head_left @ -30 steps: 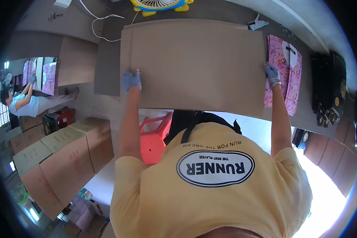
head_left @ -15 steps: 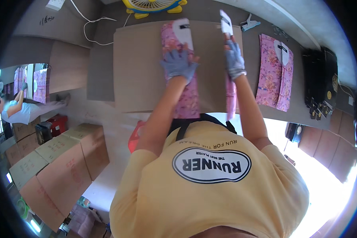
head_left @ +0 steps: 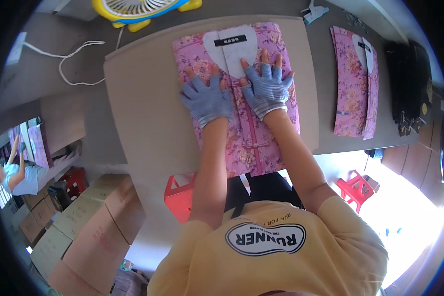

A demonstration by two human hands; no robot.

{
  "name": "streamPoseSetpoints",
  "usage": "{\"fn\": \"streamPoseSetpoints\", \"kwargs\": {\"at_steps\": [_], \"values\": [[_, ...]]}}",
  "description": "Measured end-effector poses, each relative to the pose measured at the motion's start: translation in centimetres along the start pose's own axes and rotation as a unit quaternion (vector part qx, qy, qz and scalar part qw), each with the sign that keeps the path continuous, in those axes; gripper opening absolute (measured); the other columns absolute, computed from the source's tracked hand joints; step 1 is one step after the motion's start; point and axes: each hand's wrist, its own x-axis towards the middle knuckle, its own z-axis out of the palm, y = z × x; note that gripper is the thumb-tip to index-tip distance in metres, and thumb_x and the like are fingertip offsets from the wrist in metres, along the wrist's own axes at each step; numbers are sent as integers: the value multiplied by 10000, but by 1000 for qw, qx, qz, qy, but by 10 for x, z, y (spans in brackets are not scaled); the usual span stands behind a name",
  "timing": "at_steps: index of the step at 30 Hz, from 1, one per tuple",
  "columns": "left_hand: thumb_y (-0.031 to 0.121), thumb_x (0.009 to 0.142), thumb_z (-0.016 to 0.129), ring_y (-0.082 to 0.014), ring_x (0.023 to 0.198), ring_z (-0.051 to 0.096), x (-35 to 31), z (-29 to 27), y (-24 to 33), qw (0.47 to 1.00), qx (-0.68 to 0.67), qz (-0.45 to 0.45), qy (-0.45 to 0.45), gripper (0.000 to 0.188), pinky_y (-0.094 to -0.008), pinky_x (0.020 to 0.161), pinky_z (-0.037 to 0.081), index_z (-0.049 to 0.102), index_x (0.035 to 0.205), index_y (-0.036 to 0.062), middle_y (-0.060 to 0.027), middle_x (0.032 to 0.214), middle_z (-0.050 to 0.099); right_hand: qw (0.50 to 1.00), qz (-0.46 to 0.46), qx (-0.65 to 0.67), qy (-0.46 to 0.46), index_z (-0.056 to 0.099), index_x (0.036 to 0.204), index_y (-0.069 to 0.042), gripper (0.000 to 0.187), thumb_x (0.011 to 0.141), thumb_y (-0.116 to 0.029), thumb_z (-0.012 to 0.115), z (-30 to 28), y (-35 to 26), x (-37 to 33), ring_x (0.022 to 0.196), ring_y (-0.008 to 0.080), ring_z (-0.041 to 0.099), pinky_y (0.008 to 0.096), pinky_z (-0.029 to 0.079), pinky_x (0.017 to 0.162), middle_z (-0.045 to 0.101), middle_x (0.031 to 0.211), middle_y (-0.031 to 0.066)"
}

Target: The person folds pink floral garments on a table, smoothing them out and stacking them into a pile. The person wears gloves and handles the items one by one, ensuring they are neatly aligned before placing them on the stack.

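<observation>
And down flat with both hands, right on the pink floral garment (head_left: 246, 135), lying front side up on the tan board (head_left: 143, 93), reaching about to its near edge. Splayed wide at the left hand (head_left: 207, 98), palm down over the left half. Splayed just as wide at the right hand (head_left: 269, 89), over the right half, with a fingertip on the lower part of the white panel (head_left: 239, 52). Open on both sides, then, and not gripping a thing; pressing or merely resting, hard to tell from a single view.

On to the progress! Looking well advanced: already spread into a neat, long rectangle, with the white panel up at the far end, the black label (head_left: 230, 41) face up across it. Lined up nicely down the front, too, though sitting a touch slanted on the board. Not yet finished with, by the look of it: not let go of, not lifted clear of the board. Hidden in part under palms and forearms, so impossible to vouch for every crease.

Over to the right, lying apart on the table (head_left: 325, 106): a similar garment (head_left: 350, 89), untouched, seemingly just as neat, near a dark pile (head_left: 412, 84).
</observation>
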Motion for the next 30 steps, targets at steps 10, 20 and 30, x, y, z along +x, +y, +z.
{"fn": "streamPoseSetpoints", "kwargs": {"at_steps": [10,20,30], "values": [[464,911,472,-517,1254,355,-8,9,-2,998,26,32,43,413,-597,976,316,496,1322,421,-221,1465,329,999,3,21,33,441,1377,-340,525,871,-471,492,30,-9,-5,1392,487,122,793,62,963,251,1515,162],[453,905,462,-429,1286,369,-6,-29,4,986,-91,39,-137,470,-593,977,310,509,1325,249,-178,1459,354,999,-9,42,-20,420,1387,-329,538,874,-484,467,14,-7,3,1389,467,144,743,106,1009,220,1517,184],[444,932,395,-381,1349,314,-58,-58,35,951,-65,146,-266,605,-618,1025,248,370,1405,68,-163,1499,298,974,-223,-42,5,537,1202,-153,391,891,-381,475,28,93,184,1101,290,525,463,418,920,566,1158,87]]}}
